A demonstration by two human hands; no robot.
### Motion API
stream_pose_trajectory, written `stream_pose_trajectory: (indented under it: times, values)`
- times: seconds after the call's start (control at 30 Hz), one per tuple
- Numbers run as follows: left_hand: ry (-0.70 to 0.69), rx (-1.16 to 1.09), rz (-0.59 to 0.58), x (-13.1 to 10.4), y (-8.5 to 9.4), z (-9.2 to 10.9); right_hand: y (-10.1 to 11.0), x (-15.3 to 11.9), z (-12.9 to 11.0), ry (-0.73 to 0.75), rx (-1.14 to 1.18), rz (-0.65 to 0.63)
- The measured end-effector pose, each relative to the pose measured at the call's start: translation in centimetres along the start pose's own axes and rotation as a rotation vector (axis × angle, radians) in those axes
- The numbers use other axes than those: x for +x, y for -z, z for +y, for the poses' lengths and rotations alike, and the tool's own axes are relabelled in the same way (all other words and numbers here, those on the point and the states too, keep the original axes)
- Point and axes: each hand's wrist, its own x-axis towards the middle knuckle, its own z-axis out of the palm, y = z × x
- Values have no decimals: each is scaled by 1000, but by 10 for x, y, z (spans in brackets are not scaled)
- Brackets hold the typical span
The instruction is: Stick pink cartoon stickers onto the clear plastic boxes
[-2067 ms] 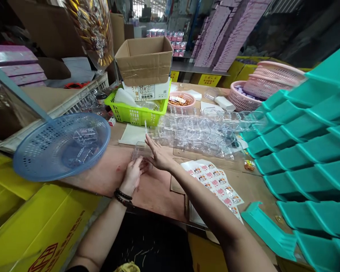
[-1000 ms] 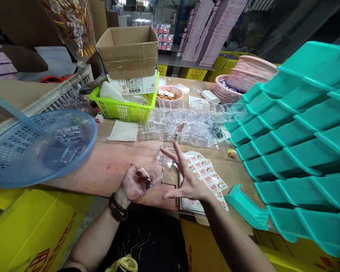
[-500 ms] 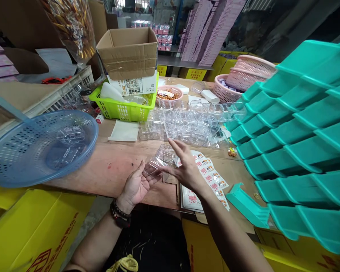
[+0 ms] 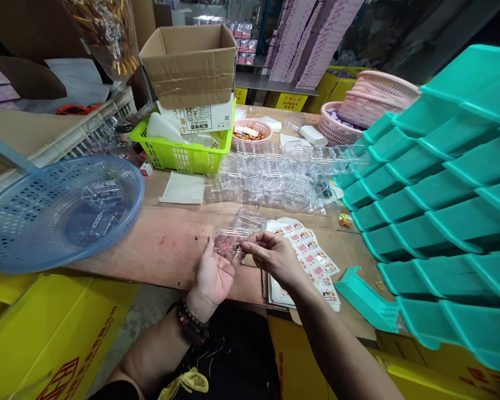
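My left hand (image 4: 217,273) is palm up, holding a clear plastic box (image 4: 220,233) in its curled fingers. Pink lettering and a small cat-like figure show on the box, like a sticker (image 4: 225,246). My right hand (image 4: 270,253) pinches the box's right side with thumb and forefinger; whether the sticker's edge is also in the pinch, I cannot tell. Just behind lies another clear plastic box (image 4: 250,219). Under and beside my right wrist is a stack of sticker sheets (image 4: 312,255) with pink lettering and cat figures.
Rows of clear plastic boxes (image 4: 275,178) lie behind my hands. A blue basket (image 4: 127,219) holds clear boxes at left. A green basket (image 4: 166,153) bears a cardboard carton (image 4: 191,83). Stacked teal bins (image 4: 441,205) rise at right, near a loose teal piece (image 4: 366,297).
My right hand has gone from spread fingers over the box to a pinch at its right side. The box has turned, and its pink lettering now shows.
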Motion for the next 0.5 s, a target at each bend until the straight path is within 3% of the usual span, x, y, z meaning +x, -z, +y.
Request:
stream_pose_trajectory:
  times: [0.3, 0.5]
  values:
    - [-39, -25, 54, -2, -2, 3, -4, 5, 10, -15, 26, 82]
    - [-82, -7, 21, -2, 1, 2, -9, 7, 10, -24, -1, 106]
